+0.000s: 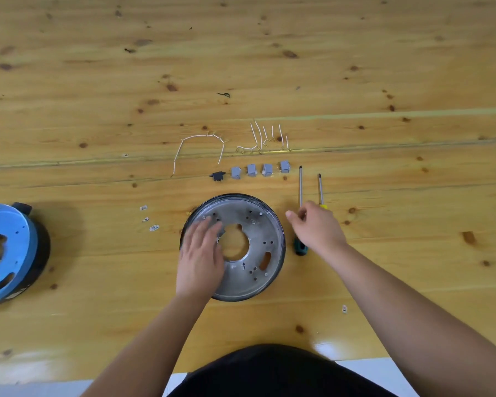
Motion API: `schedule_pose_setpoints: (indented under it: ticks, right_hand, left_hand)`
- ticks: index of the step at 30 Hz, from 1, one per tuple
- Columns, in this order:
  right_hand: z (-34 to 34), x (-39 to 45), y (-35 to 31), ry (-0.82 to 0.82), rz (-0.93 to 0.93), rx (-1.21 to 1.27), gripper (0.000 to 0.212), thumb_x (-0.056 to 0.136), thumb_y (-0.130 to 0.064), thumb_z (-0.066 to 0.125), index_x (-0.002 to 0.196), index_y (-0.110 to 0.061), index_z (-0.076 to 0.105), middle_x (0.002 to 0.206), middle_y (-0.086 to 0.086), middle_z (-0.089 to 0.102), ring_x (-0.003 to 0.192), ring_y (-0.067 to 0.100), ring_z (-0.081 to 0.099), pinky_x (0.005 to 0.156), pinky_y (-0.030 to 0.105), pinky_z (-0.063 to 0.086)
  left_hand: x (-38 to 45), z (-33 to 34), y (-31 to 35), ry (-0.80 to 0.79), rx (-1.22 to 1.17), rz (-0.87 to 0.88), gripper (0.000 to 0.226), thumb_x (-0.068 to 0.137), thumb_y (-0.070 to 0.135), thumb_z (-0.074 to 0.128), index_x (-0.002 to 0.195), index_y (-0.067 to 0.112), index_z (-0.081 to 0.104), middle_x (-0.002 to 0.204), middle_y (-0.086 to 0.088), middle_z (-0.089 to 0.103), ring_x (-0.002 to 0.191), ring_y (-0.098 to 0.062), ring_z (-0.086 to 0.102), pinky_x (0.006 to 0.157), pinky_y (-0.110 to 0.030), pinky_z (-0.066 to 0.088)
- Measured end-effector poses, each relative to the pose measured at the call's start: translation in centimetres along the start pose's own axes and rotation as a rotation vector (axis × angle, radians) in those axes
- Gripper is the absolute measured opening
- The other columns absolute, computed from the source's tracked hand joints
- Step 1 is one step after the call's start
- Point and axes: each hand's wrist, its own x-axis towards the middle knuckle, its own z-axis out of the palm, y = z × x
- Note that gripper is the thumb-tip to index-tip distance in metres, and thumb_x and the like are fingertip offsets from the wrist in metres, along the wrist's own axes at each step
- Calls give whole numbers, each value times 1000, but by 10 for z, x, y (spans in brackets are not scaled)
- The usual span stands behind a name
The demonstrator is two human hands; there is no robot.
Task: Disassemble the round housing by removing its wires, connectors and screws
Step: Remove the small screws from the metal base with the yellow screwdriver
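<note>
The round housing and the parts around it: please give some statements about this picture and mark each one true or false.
1. The left hand rests on the round housing. True.
2. Six grey connectors lie in the row beyond the housing. False: four grey ones, plus one black part.
3. The right hand is over the screwdrivers. True.
4. The white wires are still attached to the housing. False: they lie loose on the table.
5. The blue reel lies to the right of the housing. False: it lies to the left.
</note>
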Motion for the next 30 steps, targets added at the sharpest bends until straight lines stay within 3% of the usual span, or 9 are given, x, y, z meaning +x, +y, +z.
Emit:
schedule_pose_setpoints:
  ticks: [3, 6, 10, 16, 20, 23, 25, 27, 30]
  right_hand:
    - [-5, 14, 23, 100, 113, -46, 43, 104, -39, 56, 136, -10, 50, 133, 14, 50, 120, 37, 54, 89, 47, 54]
    - [-2, 23, 37, 0, 278, -42, 53, 102, -35, 63, 143, -8, 41, 144, 19, 40, 130, 41, 48, 95, 50, 51]
    - [8, 27, 47, -51, 315, 8, 51, 101, -30, 66, 141, -9, 42, 140, 18, 45, 122, 41, 56, 81, 43, 50]
    - [9, 28, 59, -2, 246, 243, 27, 99, -23, 60, 125, -16, 52, 114, 7, 62, 97, 29, 64, 74, 38, 53]
    - [3, 13, 51, 45, 49, 419, 26, 103, -28, 60, 129, -30, 57, 103, -18, 65, 85, -1, 63, 62, 17, 45]
    - [-1, 3, 42, -146, -158, 378, 34, 105, -35, 59, 139, -36, 57, 113, -22, 66, 96, -3, 63, 72, 15, 45]
    - [-1, -4, 35, -282, -257, 332, 37, 106, -35, 58, 143, -39, 56, 120, -29, 63, 101, -10, 61, 79, 19, 46]
    - [1, -8, 28, -367, -321, 276, 41, 107, -34, 58, 148, -39, 54, 126, -35, 58, 104, -12, 59, 87, 16, 44]
    - [-1, -8, 20, -398, -383, 182, 45, 107, -29, 58, 151, -34, 53, 134, -22, 56, 117, 0, 52, 91, 12, 38]
  left_hand:
    - [-5, 13, 7, -210, 56, 85, 49, 101, 17, 56, 149, 25, 53, 161, 6, 42, 151, -24, 30, 122, -49, 32]
    - [-9, 28, 8, -366, 175, 75, 49, 108, 39, 41, 157, 40, 34, 168, 17, 22, 158, -17, 5, 125, -44, 17]
    - [-12, 36, 1, -407, 256, 76, 53, 108, 50, 33, 159, 38, 28, 170, 16, 13, 158, -13, -11, 126, -41, 6]
    - [-8, 35, -3, -419, 150, -15, 57, 103, 55, 45, 157, 40, 33, 168, 22, 14, 156, -7, -3, 124, -46, 18]
    - [8, 19, 6, -297, -153, -140, 46, 102, 38, 58, 147, 39, 49, 148, 24, 46, 144, -13, 34, 118, -41, 32]
    - [23, 1, 9, -254, -453, -297, 35, 103, 39, 59, 135, 52, 52, 122, 35, 62, 115, -5, 60, 93, -32, 51]
    - [33, -8, 12, -249, -708, -433, 29, 104, 41, 59, 131, 48, 54, 117, 25, 71, 105, -5, 69, 82, -33, 57]
    - [42, -15, 15, -181, -981, -572, 24, 105, 33, 59, 129, 32, 60, 112, 4, 77, 100, -17, 75, 82, -37, 60]
    - [44, -22, 15, -117, -1165, -659, 23, 105, 29, 58, 123, 15, 67, 107, -11, 78, 100, -25, 76, 76, -27, 60]
